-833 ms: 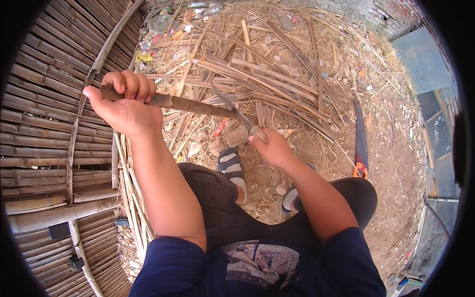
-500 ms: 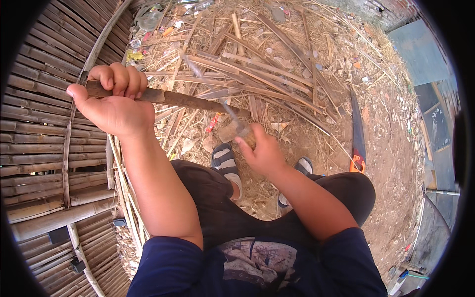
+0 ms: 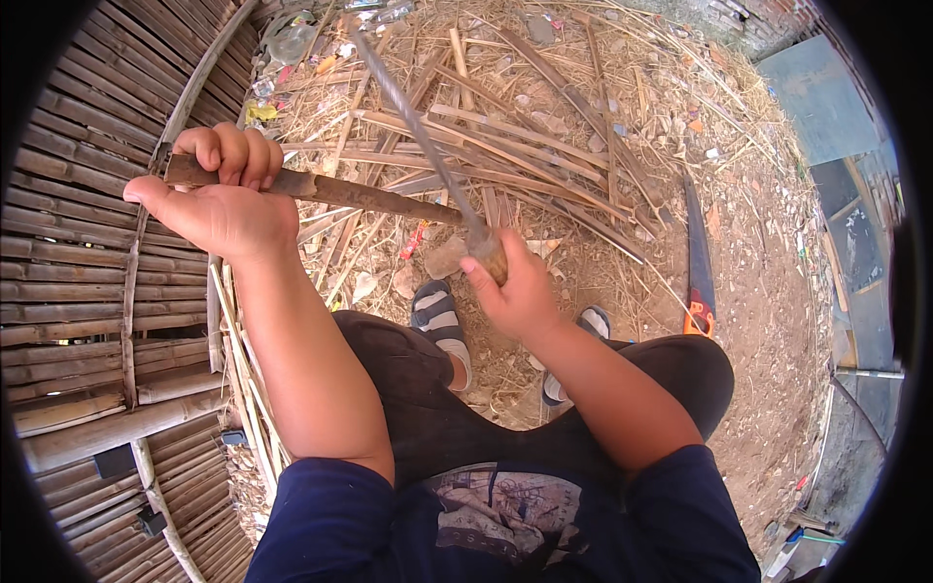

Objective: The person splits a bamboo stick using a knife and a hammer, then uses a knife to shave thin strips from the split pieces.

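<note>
My left hand (image 3: 228, 189) is wrapped round one end of a brown bamboo strip (image 3: 374, 197), which slants down to the right across the front of me. In my right hand (image 3: 520, 291) is the thick wooden handle of a long knife. Its narrow grey blade (image 3: 408, 115) points up and away to the left, seen nearly edge-on. The blade's base lies close to the strip's far end; whether they touch, I cannot tell. Below my right hand are my sandalled feet (image 3: 442, 321).
Split bamboo pieces (image 3: 525, 155) lie heaped on the straw-strewn ground ahead. A hand saw (image 3: 699, 253) with an orange handle rests to the right. A slatted bamboo wall (image 3: 73, 243) stands close on my left. Grey-blue panels (image 3: 826, 102) line the far right.
The knife blade, blurred before, now shows clearly, raised and pointing up to the left. My left hand and the bamboo strip have shifted slightly left.
</note>
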{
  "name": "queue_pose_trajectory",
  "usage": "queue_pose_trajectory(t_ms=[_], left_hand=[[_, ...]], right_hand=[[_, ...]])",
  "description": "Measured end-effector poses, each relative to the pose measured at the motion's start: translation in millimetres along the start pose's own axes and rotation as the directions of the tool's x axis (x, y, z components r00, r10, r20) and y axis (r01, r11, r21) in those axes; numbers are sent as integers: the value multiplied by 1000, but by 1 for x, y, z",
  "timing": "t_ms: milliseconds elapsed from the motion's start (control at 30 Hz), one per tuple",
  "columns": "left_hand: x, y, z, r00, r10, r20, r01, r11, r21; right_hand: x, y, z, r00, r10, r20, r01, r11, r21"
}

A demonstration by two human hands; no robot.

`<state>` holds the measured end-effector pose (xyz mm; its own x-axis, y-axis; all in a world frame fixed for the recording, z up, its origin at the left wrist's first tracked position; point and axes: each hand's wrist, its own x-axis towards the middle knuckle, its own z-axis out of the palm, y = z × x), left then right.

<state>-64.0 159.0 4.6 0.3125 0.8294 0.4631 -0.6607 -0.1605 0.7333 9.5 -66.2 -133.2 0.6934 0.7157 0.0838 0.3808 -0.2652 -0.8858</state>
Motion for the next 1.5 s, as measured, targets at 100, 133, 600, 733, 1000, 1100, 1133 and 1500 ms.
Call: queue_pose_trajectory(t_ms=[100, 133, 600, 733, 1000, 1100, 1133, 1500], left_hand=[[-2, -4, 12, 986, -6, -166, 18, 997, 72], [-2, -6, 9, 993, -52, -104, 56, 998, 27], [-4, -1, 15, 999, -42, -25, 43, 998, 36], [-1, -5, 15, 985, -35, -166, 51, 995, 91], [4, -6, 4, 996, -22, -82, 28, 997, 74], [1, -3, 5, 998, -16, -55, 21, 996, 81], [1, -3, 6, 998, -19, -53, 23, 997, 74], [4, -5, 3, 991, -14, -134, 30, 992, 120]], right_hand=[[-11, 72, 28, 976, 195, 99, -158, 942, -295], [-11, 93, 31, 960, 267, 80, -230, 922, -311], [-7, 58, 23, 998, 55, -40, -58, 995, -81], [-14, 107, 42, 943, 329, 53, -290, 887, -360], [17, 43, 2, 949, 315, -30, -311, 946, 87], [13, 40, 6, 985, 136, -110, -124, 987, 104], [1, 56, 15, 986, 92, -136, -90, 996, 21], [15, 39, 9, 979, 200, -30, -198, 979, 52]])
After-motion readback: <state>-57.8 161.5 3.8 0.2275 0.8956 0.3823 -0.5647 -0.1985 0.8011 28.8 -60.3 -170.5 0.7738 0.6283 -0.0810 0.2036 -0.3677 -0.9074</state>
